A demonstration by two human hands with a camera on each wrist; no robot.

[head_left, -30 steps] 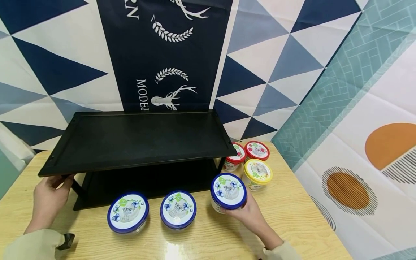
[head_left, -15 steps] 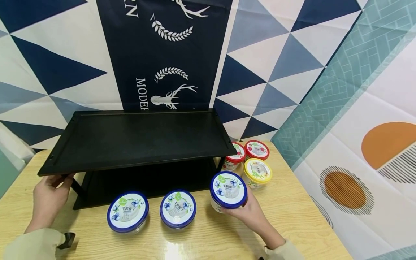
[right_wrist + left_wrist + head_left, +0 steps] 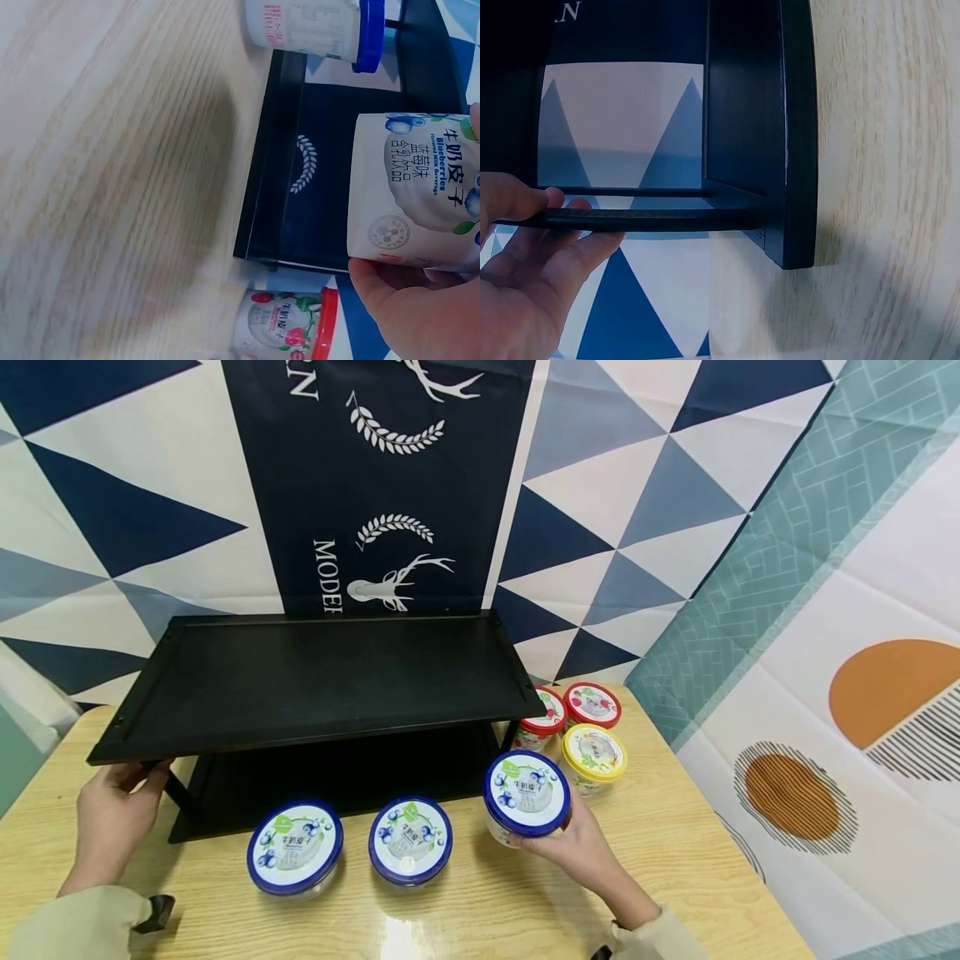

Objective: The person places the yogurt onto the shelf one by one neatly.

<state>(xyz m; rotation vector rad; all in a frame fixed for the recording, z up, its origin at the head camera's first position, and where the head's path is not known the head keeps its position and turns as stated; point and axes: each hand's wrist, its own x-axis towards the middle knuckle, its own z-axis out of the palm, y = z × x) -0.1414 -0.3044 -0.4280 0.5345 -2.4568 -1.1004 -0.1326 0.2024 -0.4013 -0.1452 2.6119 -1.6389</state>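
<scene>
A two-tier black shelf [image 3: 322,672] stands against the patterned backdrop. My left hand [image 3: 118,814] grips its front left post [image 3: 652,219] just under the top board, thumb on one side and fingers on the other. In my right hand [image 3: 581,852] is a blueberry milk cup [image 3: 527,793] with a blue lid, held upright in front of the shelf's right end. The right wrist view shows the printed side of this cup [image 3: 412,191] and its base raised off the table. Two more blue-lidded cups, a left one [image 3: 296,847] and a middle one [image 3: 410,841], stand before the shelf.
Beside the shelf's right end, two red-lidded cups, one nearer the shelf [image 3: 545,712] and one farther right [image 3: 593,703], stand with a yellow-lidded cup [image 3: 595,752]. All are on a light wooden table [image 3: 675,877]. A patterned cloth wall [image 3: 600,527] rises behind.
The cup in my right hand has shifted slightly upward and toward the shelf. My left hand stays on the post, and the other cups have not moved.
</scene>
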